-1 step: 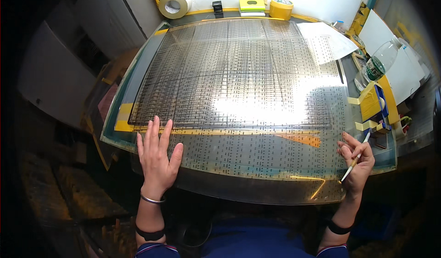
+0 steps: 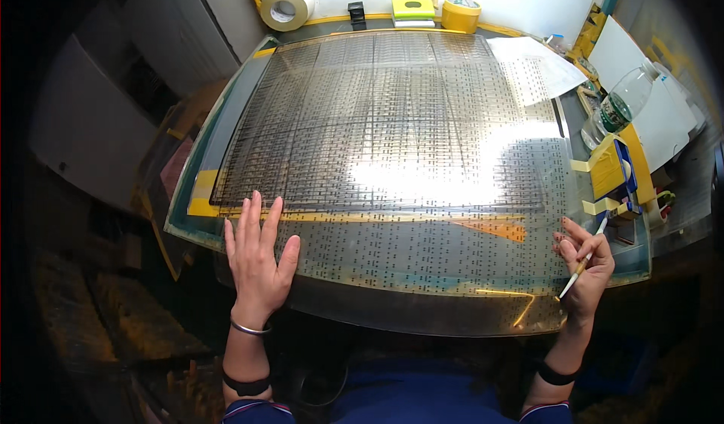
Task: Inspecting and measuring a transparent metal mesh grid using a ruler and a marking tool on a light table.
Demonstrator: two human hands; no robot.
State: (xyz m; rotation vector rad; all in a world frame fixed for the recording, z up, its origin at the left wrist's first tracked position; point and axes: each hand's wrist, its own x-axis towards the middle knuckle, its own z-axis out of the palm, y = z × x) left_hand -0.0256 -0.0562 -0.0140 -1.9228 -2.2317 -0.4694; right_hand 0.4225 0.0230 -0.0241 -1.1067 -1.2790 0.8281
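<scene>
Treat the dotted clear film (image 2: 407, 254) on the bench (image 2: 637, 267), under the splayed left hand (image 2: 260, 264), as probably light, bendy and scratchable, gripping edges only, away from the slim tool (image 2: 569, 282) pinched in the right hand (image 2: 593, 279).

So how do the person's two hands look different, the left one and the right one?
The left hand is spread out over the clear dotted sheet, while the right hand has bent fingers.
The left hand holds nothing; the right hand holds a slim pen-like tool.
The left wrist wears a silvery bangle, but no bangle shows on the right wrist.
Both are bare, and both arms wear a dark band.
</scene>
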